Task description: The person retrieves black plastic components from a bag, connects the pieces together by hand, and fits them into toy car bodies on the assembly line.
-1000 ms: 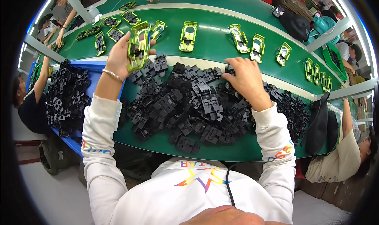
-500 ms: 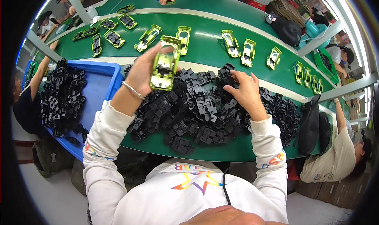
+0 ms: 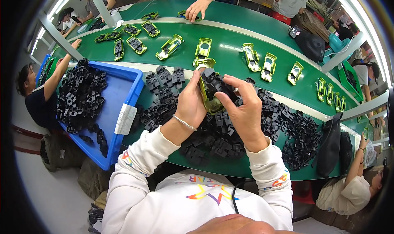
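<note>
Green conveyor belt [image 3: 230, 55] beyond, and over the black parts pile [image 3: 223, 145] the left hand [image 3: 192, 106] cradles a lime-green toy car shell [image 3: 211, 105]; the right hand [image 3: 245, 108] pinches a black plastic insert [image 3: 216, 84] over it. Loose fingers could drop it, crooked angle could jam it.

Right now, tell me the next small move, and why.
Probably press the black part into the green car shell: the right hand holds it over the shell, the left hand supports the shell, and whether the part is seated cannot be told.
</note>
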The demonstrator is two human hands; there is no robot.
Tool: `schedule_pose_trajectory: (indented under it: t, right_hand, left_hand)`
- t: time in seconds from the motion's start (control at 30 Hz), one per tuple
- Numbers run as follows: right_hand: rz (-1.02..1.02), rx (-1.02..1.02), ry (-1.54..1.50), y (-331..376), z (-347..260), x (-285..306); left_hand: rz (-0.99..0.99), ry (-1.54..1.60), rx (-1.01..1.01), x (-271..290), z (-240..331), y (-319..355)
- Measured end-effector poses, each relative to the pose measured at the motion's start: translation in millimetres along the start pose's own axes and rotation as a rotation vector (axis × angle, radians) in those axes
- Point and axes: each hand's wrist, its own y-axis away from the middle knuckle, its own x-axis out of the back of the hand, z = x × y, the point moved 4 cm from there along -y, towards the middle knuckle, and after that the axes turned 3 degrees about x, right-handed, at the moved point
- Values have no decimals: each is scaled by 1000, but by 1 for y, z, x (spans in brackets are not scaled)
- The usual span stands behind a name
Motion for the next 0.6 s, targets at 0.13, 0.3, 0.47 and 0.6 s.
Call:
schedule_pose_trajectory:
  t: [0.13, 0.3, 0.47, 0.6]
  right_hand:
    - [24, 67, 93, 0, -8, -6]
    - [76, 74, 71, 2, -11, -12]
    - [74, 92, 96, 3, -17, -14]
    - [67, 117, 98, 6, -19, -15]
  left_hand:
    - [30, 8, -33, 1, -5, 10]
    - [13, 26, -96, 2, -9, 17]
    - [-28, 46, -77, -1, -11, 25]
    - [-63, 35, -85, -2, -7, 26]
